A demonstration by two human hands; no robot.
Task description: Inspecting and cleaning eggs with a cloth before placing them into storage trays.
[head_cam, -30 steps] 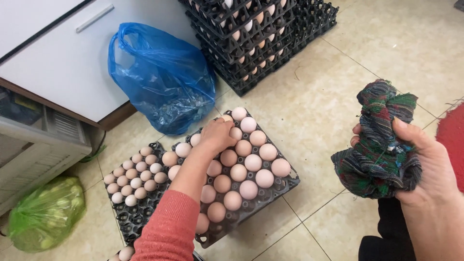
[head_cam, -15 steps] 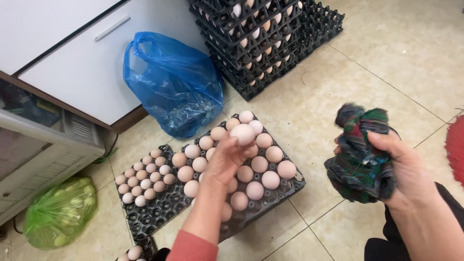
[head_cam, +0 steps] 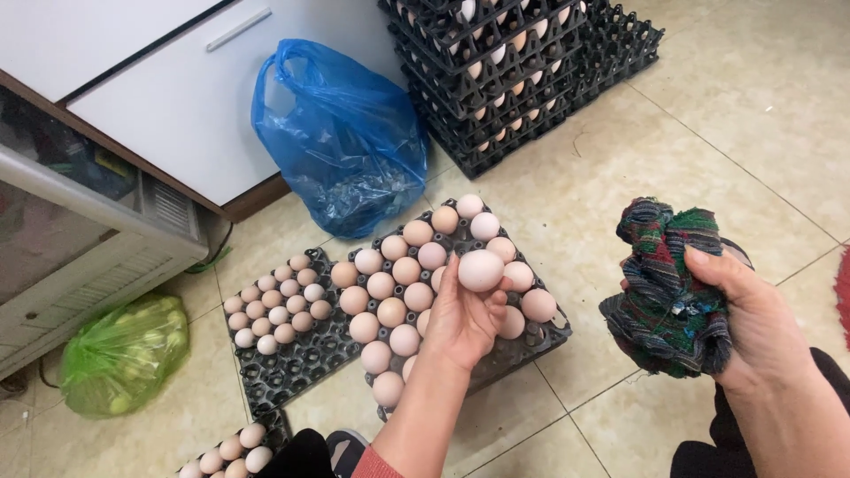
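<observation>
1. Head view, nearest first: the left hand (head_cam: 465,314) is closed around one pale egg (head_cam: 481,270), pinched between fingertips and thumb and lifted clear above the near-right part of the black egg tray (head_cam: 544,341). The grip looks light; a slip would probably drop the egg onto the eggs below and crack more than one.

2. The right hand (head_cam: 753,323) is clenched on a bunched striped cloth (head_cam: 668,296), held off the floor to the right of the tray, apart from the egg. Pressing the cloth too hard against the shell could break it.

3. Under the left hand the tray lies on the tiled floor (head_cam: 620,177), most of its cups filled. Its right corner sits just beside the cloth, so room between the hands is tight; a careless wrist could knock the outer eggs.

4. A second tray with smaller eggs (head_cam: 274,305) touches the first tray's left edge, and a further tray (head_cam: 235,447) shows at the bottom edge. Little bare floor remains on that side.

5. Farther out, a green bag (head_cam: 119,354) lies at the left, a blue bag (head_cam: 341,133) leans on the white cabinet (head_cam: 168,97), and stacked trays (head_cam: 522,62) stand behind. Open floor lies to the right and far right.
</observation>
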